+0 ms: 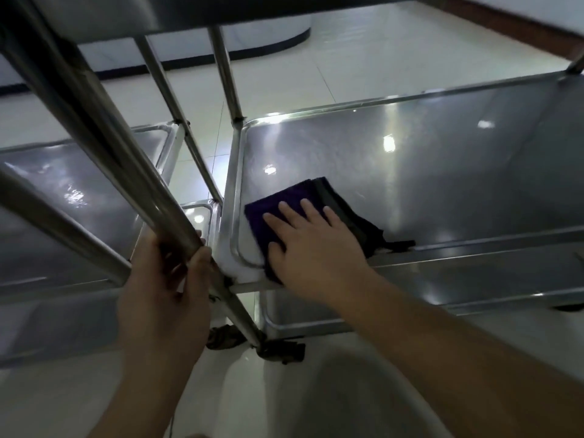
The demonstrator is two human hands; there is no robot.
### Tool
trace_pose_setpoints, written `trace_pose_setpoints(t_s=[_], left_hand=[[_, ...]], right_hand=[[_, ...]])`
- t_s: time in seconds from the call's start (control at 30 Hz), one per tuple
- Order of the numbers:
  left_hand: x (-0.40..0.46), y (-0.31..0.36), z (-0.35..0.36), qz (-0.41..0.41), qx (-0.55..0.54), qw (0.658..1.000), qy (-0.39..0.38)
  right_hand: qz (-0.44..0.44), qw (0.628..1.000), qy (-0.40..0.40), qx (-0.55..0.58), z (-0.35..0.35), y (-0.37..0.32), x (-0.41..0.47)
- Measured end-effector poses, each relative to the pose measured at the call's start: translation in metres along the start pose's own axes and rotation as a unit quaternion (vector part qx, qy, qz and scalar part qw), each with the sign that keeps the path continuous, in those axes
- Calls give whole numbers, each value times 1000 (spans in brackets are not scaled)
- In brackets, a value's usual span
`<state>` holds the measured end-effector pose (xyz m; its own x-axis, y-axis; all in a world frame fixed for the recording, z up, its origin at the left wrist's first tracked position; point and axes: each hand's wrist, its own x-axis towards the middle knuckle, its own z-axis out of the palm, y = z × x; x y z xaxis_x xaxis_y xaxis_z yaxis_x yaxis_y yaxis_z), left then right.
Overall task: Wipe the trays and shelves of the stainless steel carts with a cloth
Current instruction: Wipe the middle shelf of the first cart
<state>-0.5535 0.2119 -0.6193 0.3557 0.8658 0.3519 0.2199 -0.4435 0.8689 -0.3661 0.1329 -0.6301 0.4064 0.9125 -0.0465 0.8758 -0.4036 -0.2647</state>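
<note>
**Hands on the middle shelf, wipe under way**

Both hands show in the head view. My left hand [172,279] curls round an upright post [177,229] at lower centre-left, steadying the cart. My right hand [311,245] lies flat, fingers straight, pressing one dark purple cloth [284,200] onto the near left corner of the middle shelf [442,159]. I judge this shelf is mid-wipe; next I'd sweep the cloth rightward across its bare steel. I count two carts, with a second shelf [63,184] at left.
</note>
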Motion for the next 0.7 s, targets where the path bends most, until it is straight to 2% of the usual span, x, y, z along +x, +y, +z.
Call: trace_pose_setpoints(t_s=[0.1,0.23,0.33,0.43,0.7], left_hand=[[0,0,-1,6,-6,1000,-7],[-1,0,0,21,-12,1000,-5],[-1,1,3,20,-19,1000,5],[-2,4,6,12,-9,1000,19],[-9,16,9,-9,46,998,47]], right_hand=[[91,995,18,-32,-16,63,-26],[218,974,0,-68,-45,160,-69],[261,963,-9,-65,-53,180,-84],[248,967,-8,-64,-49,155,-73],[67,996,5,-50,-8,24,-25]])
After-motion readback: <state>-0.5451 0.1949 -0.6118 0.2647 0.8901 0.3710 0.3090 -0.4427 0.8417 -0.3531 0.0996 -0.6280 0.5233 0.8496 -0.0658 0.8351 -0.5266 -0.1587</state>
